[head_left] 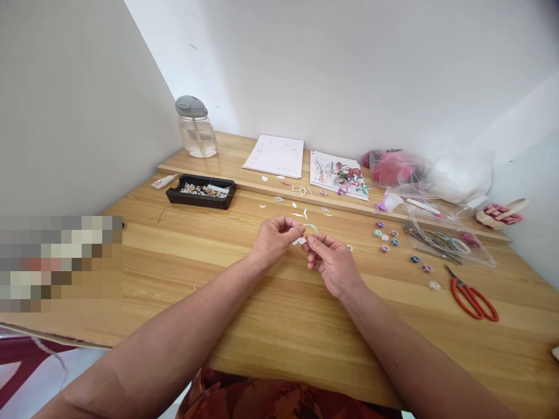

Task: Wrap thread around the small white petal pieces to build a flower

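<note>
My left hand (271, 241) and my right hand (335, 263) meet just above the middle of the table, fingertips pinched close together. Between them arches a thin, curved, pale-green piece (312, 227), its ends running to the fingers of both hands. Whether a thread is also pinched is too small to tell. Below the fingertips a small white cutout (299, 240) shows, partly covered. Beyond the hands lie white petal-shaped cutouts (304, 213) and a green-edged leaf shape (278, 199). A pale round bobbin (350, 248) is beside my right hand.
Left are a black bead tray (201, 203), a glue tube (164, 181) and a water jar (196, 131). Paper sheets (275, 156) and wire flowers (347, 177) occupy the back ledge. Thread bobbins (385, 248), red-handled scissors (474, 297) and a small basket (498, 216) are right.
</note>
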`<act>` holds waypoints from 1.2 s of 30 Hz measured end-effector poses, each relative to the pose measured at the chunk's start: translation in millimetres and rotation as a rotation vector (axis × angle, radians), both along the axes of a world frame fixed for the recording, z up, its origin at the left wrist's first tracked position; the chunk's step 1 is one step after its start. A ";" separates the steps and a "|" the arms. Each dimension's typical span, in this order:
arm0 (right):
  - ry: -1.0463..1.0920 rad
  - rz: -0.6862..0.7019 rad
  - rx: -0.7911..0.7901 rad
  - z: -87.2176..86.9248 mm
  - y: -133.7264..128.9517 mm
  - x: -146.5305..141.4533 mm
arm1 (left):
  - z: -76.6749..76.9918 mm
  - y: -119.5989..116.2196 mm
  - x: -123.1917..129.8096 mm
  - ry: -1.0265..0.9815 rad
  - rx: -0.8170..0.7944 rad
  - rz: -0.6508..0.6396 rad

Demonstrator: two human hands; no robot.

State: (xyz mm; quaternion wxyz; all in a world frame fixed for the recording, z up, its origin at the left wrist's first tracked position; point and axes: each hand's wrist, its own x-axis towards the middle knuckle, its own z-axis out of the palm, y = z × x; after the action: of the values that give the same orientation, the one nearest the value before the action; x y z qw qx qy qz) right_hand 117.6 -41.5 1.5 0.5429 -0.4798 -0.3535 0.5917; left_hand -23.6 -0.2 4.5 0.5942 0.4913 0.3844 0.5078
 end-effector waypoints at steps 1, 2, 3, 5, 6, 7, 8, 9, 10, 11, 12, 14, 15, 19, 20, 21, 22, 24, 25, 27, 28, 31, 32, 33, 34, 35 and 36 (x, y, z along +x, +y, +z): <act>-0.010 0.008 -0.011 0.4 -0.8 -0.6 | 0.2 0.4 -0.4 0.017 0.018 0.009; -0.024 0.013 -0.020 1.0 -1.7 -1.2 | 0.6 0.9 -0.8 0.038 0.036 0.023; -0.039 0.017 -0.030 1.7 -2.5 -1.8 | 1.2 1.3 -1.3 0.060 0.052 0.039; -0.048 0.031 -0.051 2.8 -3.6 -2.5 | 2.4 2.4 -2.3 0.104 0.084 0.074; -0.042 0.043 -0.064 3.1 -3.9 -2.7 | 2.7 3.0 -2.9 0.125 0.099 0.089; -0.036 0.055 -0.074 3.2 -4.1 -2.7 | 2.8 3.6 -3.4 0.145 0.112 0.100; -0.043 0.066 -0.077 3.3 -4.4 -2.6 | 2.6 4.3 -3.9 0.164 0.123 0.107; -0.072 0.075 -0.065 3.4 -4.6 -2.4 | 2.0 5.0 -4.4 0.185 0.135 0.111; -0.130 0.082 -0.034 3.7 -5.0 -2.2 | 1.3 5.5 -4.9 0.210 0.149 0.117; -0.216 0.087 0.019 4.3 -5.5 -1.7 | 0.3 6.0 -5.4 0.238 0.166 0.123; -0.323 0.086 0.091 5.4 -6.1 -1.0 | -0.9 6.5 -6.0 0.269 0.185 0.124; -0.536 0.066 0.258 8.7 -7.2 1.6 | -3.3 7.1 -7.2 0.332 0.227 0.103; -0.618 0.044 0.333 10.8 -7.4 3.6 | -4.5 7.4 -7.7 0.362 0.242 0.077; -0.727 -0.014 0.471 18.7 -3.7 15.4 | -6.8 6.6 -8.7 0.416 0.223 -0.085; -0.703 -0.002 0.472 19.8 -1.5 18.5 | -6.4 5.9 -8.7 0.409 0.203 -0.131; -0.662 0.015 0.462 20.5 0.9 21.3 | -5.5 5.0 -8.7 0.398 0.183 -0.176; -0.608 0.028 0.442 20.8 3.4 23.7 | -4.2 3.9 -8.7 0.387 0.166 -0.216; -0.488 0.036 0.382 20.3 7.8 26.8 | -0.6 1.4 -8.8 0.367 0.137 -0.276; -0.430 0.033 0.348 19.7 9.5 27.7 | 1.3 0.2 -8.9 0.358 0.126 -0.301; -0.329 0.034 0.282 18.1 12.1 28.5 | 4.7 -1.8 -8.8 0.331 0.104 -0.341; -0.285 0.039 0.251 17.2 13.0 28.6 | 6.0 -2.6 -8.7 0.313 0.094 -0.358; -0.167 0.054 0.146 13.8 15.2 28.8 | 7.5 -3.5 -8.3 0.240 0.077 -0.382; -0.134 0.057 0.103 12.5 15.7 28.8 | 7.5 -3.3 -8.2 0.216 0.078 -0.379; -0.104 0.058 0.058 11.1 16.0 28.6 | 7.2 -3.1 -8.1 0.195 0.084 -0.372; -0.078 0.064 0.013 9.7 16.1 28.3 | 6.9 -2.7 -7.9 0.179 0.095 -0.363; -0.053 0.075 -0.026 8.3 15.9 27.8 | 6.6 -2.3 -7.8 0.166 0.107 -0.352; -0.028 0.089 -0.056 6.9 15.4 27.1 | 6.4 -1.9 -7.6 0.153 0.120 -0.338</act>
State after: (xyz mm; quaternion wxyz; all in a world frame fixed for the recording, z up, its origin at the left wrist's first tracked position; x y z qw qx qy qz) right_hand 144.7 -26.1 8.4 0.4975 -0.4868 -0.3651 0.6182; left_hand -31.2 -2.1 11.0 0.6098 0.6204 0.3096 0.3838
